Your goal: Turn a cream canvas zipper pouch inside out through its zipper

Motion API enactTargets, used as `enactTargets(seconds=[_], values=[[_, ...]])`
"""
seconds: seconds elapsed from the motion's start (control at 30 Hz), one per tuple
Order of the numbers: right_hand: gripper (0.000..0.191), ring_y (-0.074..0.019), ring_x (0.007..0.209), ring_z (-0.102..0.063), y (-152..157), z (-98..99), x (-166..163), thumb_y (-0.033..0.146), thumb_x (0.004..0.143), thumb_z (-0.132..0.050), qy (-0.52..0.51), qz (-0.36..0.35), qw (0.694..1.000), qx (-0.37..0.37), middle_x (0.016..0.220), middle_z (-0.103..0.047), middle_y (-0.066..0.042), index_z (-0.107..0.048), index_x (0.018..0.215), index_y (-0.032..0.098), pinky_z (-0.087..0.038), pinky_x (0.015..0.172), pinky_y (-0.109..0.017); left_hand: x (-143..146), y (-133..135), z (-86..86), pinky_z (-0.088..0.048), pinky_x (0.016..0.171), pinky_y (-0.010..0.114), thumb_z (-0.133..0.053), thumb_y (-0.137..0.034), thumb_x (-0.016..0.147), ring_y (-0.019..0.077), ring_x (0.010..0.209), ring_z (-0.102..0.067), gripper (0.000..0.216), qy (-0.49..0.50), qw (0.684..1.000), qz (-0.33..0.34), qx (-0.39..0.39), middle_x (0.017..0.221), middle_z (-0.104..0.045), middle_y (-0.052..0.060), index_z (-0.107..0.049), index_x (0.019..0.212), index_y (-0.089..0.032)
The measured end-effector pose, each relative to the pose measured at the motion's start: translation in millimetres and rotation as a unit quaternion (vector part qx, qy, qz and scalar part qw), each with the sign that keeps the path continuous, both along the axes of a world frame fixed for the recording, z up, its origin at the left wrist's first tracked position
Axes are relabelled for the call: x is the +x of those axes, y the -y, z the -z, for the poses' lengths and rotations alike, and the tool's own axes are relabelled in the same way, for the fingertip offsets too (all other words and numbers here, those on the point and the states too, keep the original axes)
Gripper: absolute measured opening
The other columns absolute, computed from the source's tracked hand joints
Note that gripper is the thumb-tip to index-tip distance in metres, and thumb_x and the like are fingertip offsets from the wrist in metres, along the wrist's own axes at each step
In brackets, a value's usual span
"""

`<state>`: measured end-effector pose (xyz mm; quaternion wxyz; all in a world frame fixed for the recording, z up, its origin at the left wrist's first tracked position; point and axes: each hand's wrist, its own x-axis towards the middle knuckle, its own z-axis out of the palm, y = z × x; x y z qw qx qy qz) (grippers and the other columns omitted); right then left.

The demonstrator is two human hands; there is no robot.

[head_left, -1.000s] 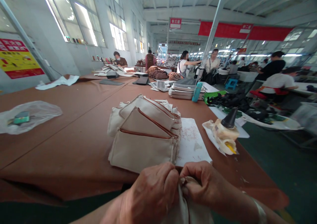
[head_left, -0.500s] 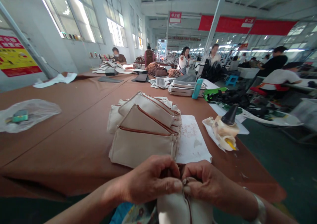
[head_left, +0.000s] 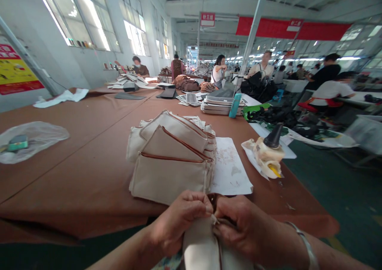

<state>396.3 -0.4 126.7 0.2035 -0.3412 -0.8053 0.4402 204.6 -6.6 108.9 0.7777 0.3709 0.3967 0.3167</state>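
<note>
A cream fabric pouch (head_left: 200,246) with a brown-edged opening is held upright in front of me, just off the table's near edge. My left hand (head_left: 182,218) pinches its top end between thumb and fingers. Close beside it, my right hand (head_left: 247,226) grips the other side of the same end, with a bracelet on that wrist. A small pale bit shows between the fingertips; its kind is too small to tell. Just beyond my hands lies a stack of similar cream pouches (head_left: 170,176) with brown trim.
The table (head_left: 89,174) has a brown cover. Right of the stack are a white paper sheet (head_left: 231,166) and a glue bottle (head_left: 270,150) with a black nozzle. A plastic bag (head_left: 44,136) lies left. Farther back stand a turquoise bottle (head_left: 235,105) and piled panels; several people work beyond.
Both hands have shifted slightly on the pouch's end. My left hand has drawn a little left and turned, and the right fingers now fold more over the edge. The view has moved slightly.
</note>
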Motion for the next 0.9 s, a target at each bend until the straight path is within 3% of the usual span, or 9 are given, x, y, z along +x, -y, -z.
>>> enactTargets(seconds=[0.07, 0.13, 0.3, 0.4, 0.53, 0.63, 0.73, 0.8, 0.9], values=[[0.017, -0.009, 0.063, -0.038, -2, 2.0, 5, 0.023, 0.082, -0.062, -0.013, 0.028, 0.995, -0.097, 0.068, -0.048, 0.005, -0.049, 0.074, 0.018, -0.031, 0.056, -0.021, -4, -2, 3.7, -0.031, 0.05, 0.02, -0.069, -0.029, 0.066, 0.0086, 0.051, -0.041, 0.023, 0.019, 1.0, 0.006, -0.012, 0.061, -0.049, -0.001, -0.054, 0.073, -0.013], [0.023, -0.0094, 0.065, -0.039, -4, 4.3, 10, 0.033, 0.084, -0.065, -0.033, 0.048, 0.987, -0.15, 0.069, -0.05, 0.004, -0.054, 0.076, 0.016, -0.031, 0.057, -0.021, -11, -4, 1.4, -0.029, 0.05, 0.02, -0.068, -0.037, 0.075, 0.008, 0.052, -0.04, 0.028, 0.006, 0.998, 0.047, 0.031, 0.063, -0.048, 0.0, -0.055, 0.075, -0.012], [0.025, -0.0107, 0.071, -0.043, -1, 4.3, 11, 0.038, 0.087, -0.064, -0.076, 0.057, 0.982, -0.164, 0.077, -0.057, 0.001, -0.059, 0.083, 0.014, -0.035, 0.061, -0.021, -20, -7, -10.7, -0.03, 0.057, 0.019, -0.072, -0.046, 0.078, 0.009, 0.065, -0.038, 0.04, -0.128, 0.972, 0.129, 0.152, 0.072, -0.051, 0.0, -0.063, 0.09, -0.009], [0.022, -0.0113, 0.072, -0.046, 1, 2.7, 8, 0.036, 0.086, -0.065, -0.087, 0.067, 0.98, -0.167, 0.079, -0.06, 0.0, -0.061, 0.083, 0.014, -0.037, 0.062, -0.022, -17, -5, -13.3, -0.028, 0.054, 0.019, -0.072, -0.051, 0.077, 0.0097, 0.065, -0.038, 0.045, -0.201, 0.956, 0.145, 0.158, 0.073, -0.052, 0.0, -0.066, 0.091, -0.008], [0.018, -0.0118, 0.069, -0.048, 4, 6.2, 4, 0.031, 0.084, -0.064, -0.08, 0.106, 0.981, -0.142, 0.075, -0.06, 0.0, -0.061, 0.08, 0.014, -0.038, 0.061, -0.023, -9, 2, -14.6, -0.026, 0.053, 0.021, -0.062, -0.044, 0.085, 0.0095, 0.063, -0.035, 0.035, -0.198, 0.954, 0.148, 0.169, 0.07, -0.048, -0.001, -0.067, 0.086, -0.009], [0.012, -0.0123, 0.067, -0.053, 9, 12.4, 1, 0.024, 0.085, -0.061, -0.099, 0.117, 0.986, -0.064, 0.072, -0.061, -0.001, -0.06, 0.077, 0.015, -0.042, 0.062, -0.024, -4, 5, -15.4, -0.029, 0.057, 0.021, -0.058, -0.034, 0.085, 0.0106, 0.067, -0.036, 0.026, -0.197, 0.953, 0.12, 0.198, 0.07, -0.046, -0.001, -0.063, 0.078, -0.009], [0.015, -0.0138, 0.068, -0.056, 12, 17.9, 3, 0.016, 0.088, -0.051, -0.107, 0.06, 0.984, 0.132, 0.074, -0.062, -0.005, -0.061, 0.077, 0.014, -0.041, 0.062, -0.026, -1, 6, -13.7, -0.033, 0.064, 0.022, -0.058, -0.028, 0.081, 0.0125, 0.072, -0.042, 0.02, -0.195, 0.954, 0.094, 0.208, 0.073, -0.052, 0.001, -0.063, 0.075, -0.01], [0.018, -0.0151, 0.065, -0.054, 12, 19.7, 7, 0.014, 0.09, -0.046, -0.052, -0.007, 0.961, 0.273, 0.072, -0.061, -0.007, -0.063, 0.083, 0.014, -0.037, 0.058, -0.028, -1, 7, -11.0, -0.033, 0.062, 0.022, -0.06, -0.029, 0.076, 0.0118, 0.069, -0.042, 0.019, -0.178, 0.964, 0.093, 0.176, 0.072, -0.053, 0.001, -0.064, 0.075, -0.01], [0.023, -0.0172, 0.064, -0.052, 11, 19.2, 16, 0.015, 0.092, -0.045, 0.022, -0.1, 0.912, 0.397, 0.072, -0.063, -0.008, -0.062, 0.107, 0.011, -0.035, 0.057, -0.032, -5, 8, -7.6, -0.029, 0.055, 0.021, -0.064, -0.028, 0.066, 0.0093, 0.059, -0.038, 0.019, -0.142, 0.981, 0.097, 0.091, 0.063, -0.049, -0.001, -0.064, 0.072, -0.01]])
